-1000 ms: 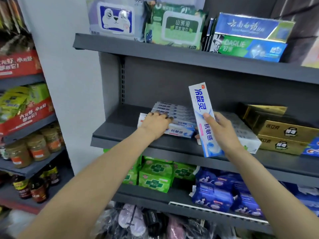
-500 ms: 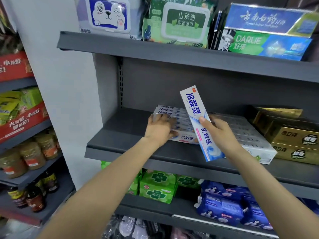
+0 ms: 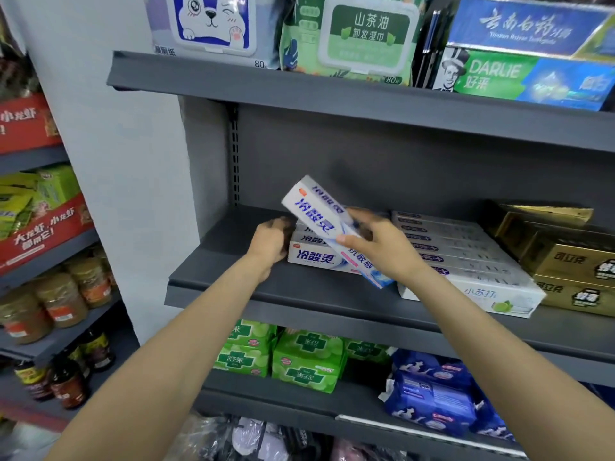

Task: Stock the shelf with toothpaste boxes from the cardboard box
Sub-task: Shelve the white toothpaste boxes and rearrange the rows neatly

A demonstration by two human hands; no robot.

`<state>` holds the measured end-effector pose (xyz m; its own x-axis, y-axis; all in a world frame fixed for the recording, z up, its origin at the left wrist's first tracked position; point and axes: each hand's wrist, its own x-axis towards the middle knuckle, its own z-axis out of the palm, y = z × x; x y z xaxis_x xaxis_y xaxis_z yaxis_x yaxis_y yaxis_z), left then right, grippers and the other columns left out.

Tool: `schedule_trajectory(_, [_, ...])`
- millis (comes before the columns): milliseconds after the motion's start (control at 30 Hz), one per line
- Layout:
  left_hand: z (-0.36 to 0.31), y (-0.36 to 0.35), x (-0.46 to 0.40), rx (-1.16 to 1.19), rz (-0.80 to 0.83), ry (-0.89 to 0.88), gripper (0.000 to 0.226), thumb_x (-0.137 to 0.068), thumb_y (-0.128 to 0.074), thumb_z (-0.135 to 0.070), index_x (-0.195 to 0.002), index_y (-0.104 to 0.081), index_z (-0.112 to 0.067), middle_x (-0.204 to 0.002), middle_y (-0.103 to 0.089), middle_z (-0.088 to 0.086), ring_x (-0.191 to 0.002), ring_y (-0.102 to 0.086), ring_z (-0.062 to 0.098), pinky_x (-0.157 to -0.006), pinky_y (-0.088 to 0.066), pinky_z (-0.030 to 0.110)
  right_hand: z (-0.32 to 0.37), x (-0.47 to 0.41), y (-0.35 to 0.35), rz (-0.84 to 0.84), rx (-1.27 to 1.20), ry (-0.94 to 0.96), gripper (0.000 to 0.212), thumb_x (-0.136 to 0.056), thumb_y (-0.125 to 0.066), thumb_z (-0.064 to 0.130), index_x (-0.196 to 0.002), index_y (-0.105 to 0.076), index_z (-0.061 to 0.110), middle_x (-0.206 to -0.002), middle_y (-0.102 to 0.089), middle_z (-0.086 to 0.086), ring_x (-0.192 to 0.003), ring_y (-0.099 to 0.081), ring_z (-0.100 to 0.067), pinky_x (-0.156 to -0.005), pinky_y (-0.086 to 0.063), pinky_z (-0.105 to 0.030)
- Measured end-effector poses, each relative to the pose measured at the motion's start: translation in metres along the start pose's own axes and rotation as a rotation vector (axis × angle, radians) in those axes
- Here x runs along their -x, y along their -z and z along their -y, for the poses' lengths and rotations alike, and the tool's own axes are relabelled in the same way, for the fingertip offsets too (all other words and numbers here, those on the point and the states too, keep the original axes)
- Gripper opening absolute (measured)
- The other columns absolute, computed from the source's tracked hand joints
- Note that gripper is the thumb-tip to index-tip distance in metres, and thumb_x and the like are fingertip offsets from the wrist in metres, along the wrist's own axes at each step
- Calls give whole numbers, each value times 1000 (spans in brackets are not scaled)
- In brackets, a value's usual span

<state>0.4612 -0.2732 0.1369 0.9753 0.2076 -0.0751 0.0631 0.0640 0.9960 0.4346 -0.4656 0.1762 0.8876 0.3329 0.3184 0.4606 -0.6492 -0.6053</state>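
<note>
My right hand grips a white and blue toothpaste box, tilted with its upper end to the left, just above a low stack of the same boxes on the grey middle shelf. My left hand is against the left end of that stack, fingers curled round its corner. A second row of white toothpaste boxes lies to the right of the stack. The cardboard box is not in view.
Gold boxes fill the shelf's right end. Wet-wipe packs and Darlie toothpaste sit on the shelf above. Green packs and blue packs lie below. Jars and bottles stand on the left rack.
The box in my right hand has tipped from nearly upright to slanted and come down over the stack. My left hand has slid from the top of the stack to its left end.
</note>
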Motion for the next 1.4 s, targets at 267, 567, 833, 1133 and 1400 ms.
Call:
schedule_trajectory(267, [0,6,2,-21,4,-47,34,-97,-43,-41,-109,-61,-15,-90,-66,0,-85,-62,14,-82,-50,32,-3,9,-11,118,497,-52,51,-90,-57,40,-139,-41,38,-132,-47,-2,-126,-43,-23,-92,-43,-40])
schedule_trajectory(567, [10,9,5,-486,145,-231,43,-92,-58,-16,-133,-50,-9,-126,-60,7,-110,-59,20,-98,-47,35,-5,11,-24,120,623,-37,53,-89,-61,35,-138,-45,28,-133,-40,-2,-131,-32,-20,-102,-37,-40])
schedule_trajectory(833, [8,4,18,-798,38,-385,33,-94,-52,-20,-125,-55,-8,-126,-54,11,-109,-56,24,-84,-43,22,-4,18,-30,79,629,-51,53,-89,-59,34,-139,-44,27,-137,-39,-2,-131,-32,-22,-103,-39,-42])
schedule_trajectory(1133, [0,2,97,-1383,-147,-700,27,-97,-38,-23,-117,-55,-13,-116,-56,7,-107,-52,28,-80,-41,38,29,74,-23,-16,425,-14,39,-94,-51,23,-133,-49,17,-129,-50,-5,-123,-46,-23,-96,-44,-40])
schedule_trajectory(1400, [32,58,240,-1177,-203,-472,22,-95,-44,-29,-101,-61,-16,-101,-67,8,-97,-60,34,-70,-44,37,87,182,-58,92,145,-50,26,-89,-54,16,-112,-65,18,-99,-70,-8,-98,-63,-29,-88,-48,-37])
